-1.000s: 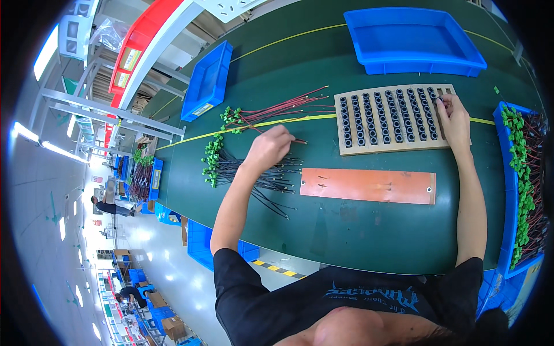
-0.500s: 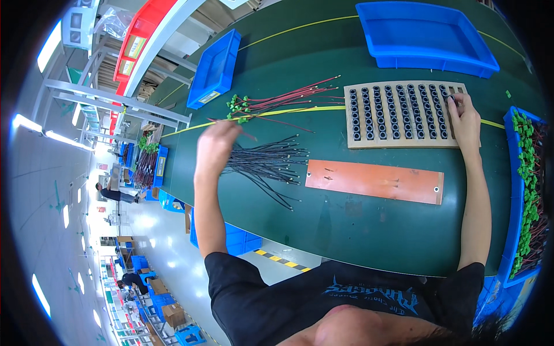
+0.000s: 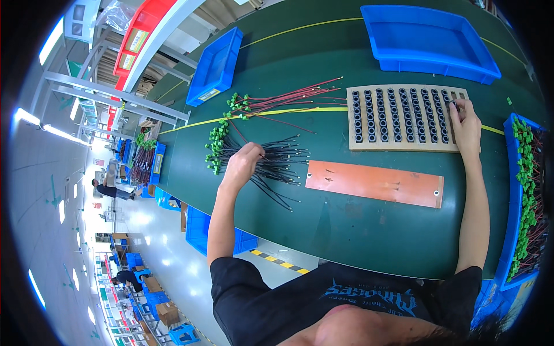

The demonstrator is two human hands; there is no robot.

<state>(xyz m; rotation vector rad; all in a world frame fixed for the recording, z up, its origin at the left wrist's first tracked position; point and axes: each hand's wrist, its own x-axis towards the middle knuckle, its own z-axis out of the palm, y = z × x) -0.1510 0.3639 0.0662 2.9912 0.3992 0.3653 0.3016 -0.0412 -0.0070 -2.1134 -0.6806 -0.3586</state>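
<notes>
My left hand point(image 3: 242, 165) is closed in a pinch over the bundle of black wires point(image 3: 277, 154). A thin red wire point(image 3: 237, 130) runs into its fingers from the green connectors above. My right hand point(image 3: 466, 126) rests on the right end of a light wooden board point(image 3: 404, 147), its fingertips closed on a small black ring point(image 3: 453, 104) at the top of the last slot. Columns of black ring-shaped parts point(image 3: 382, 115) fill the board's other slots. Red wires point(image 3: 300, 94) with green connectors point(image 3: 236, 104) lie left of the board.
An orange-brown strip point(image 3: 375, 183) lies in front of the board. Blue trays stand at the back right point(image 3: 430, 64) and back left point(image 3: 214, 66). A blue bin point(image 3: 508, 230) of green-connector wires is at my right. Yellow lines cross the green table point(image 3: 346, 230); other people are far off.
My left hand has moved right and toward me, from beside the green connectors to above the black wires, with the red wire. My right hand stays at the board's end.
</notes>
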